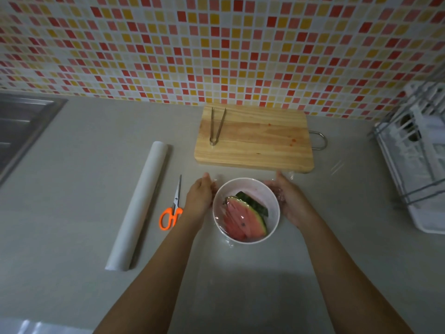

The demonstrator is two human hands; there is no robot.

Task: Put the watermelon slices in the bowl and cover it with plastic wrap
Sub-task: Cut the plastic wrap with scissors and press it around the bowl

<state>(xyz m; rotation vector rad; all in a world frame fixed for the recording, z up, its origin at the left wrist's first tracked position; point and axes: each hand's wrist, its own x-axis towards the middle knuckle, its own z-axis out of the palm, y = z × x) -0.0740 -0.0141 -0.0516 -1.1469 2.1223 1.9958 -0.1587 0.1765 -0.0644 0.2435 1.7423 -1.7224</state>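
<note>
Lower centre — left hand (pixel 198 200) and right hand (pixel 287 203), fingers together, press plastic wrap (pixel 292 176) against the bowl (pixel 240 181) of watermelon slices (pixel 243 220).

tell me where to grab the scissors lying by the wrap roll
By the orange handle loops of the scissors, coming from the near side: they lie flat with the loops toward you and the closed blades pointing away.

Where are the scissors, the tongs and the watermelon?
scissors (pixel 175 204), head view, on the pivot below the blades.
tongs (pixel 212 140), head view, on the joined end.
watermelon slices (pixel 240 220), head view, on the red flesh.
</note>
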